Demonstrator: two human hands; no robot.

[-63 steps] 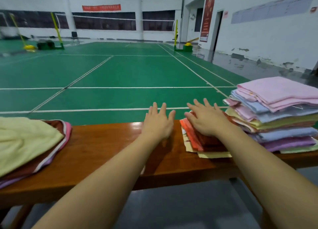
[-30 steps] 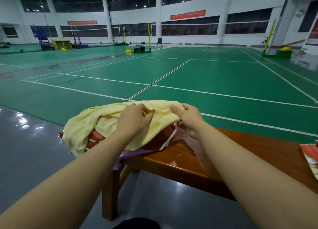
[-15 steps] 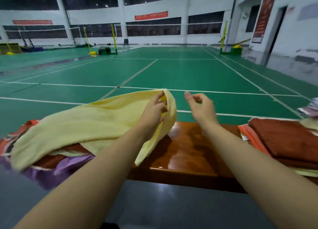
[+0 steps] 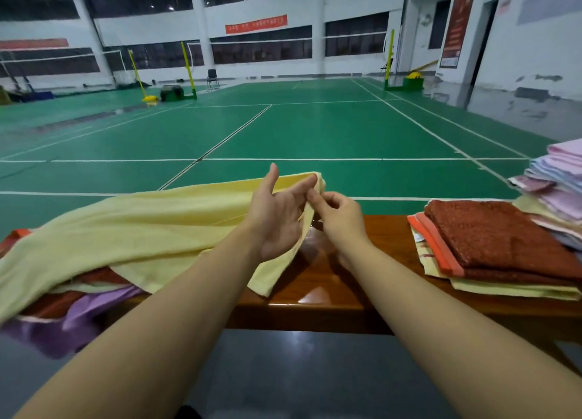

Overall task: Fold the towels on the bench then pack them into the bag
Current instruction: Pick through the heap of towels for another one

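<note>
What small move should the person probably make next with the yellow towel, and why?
Probably slide the left hand along the edge to a second corner and spread the yellow towel: the right hand pinches its raised end, while the rest still drapes unfolded over the pile.

I have one view only, from the wide-angle camera on the person's head. It looks forward and down over both bare forearms, close to the glossy brown wooden worktop (image 4: 330, 295) that crosses the lower half of the frame. Beyond it the lens faces out across the green badminton court floor (image 4: 315, 132) to the far white wall, with edges bowed by the wide lens.
</note>
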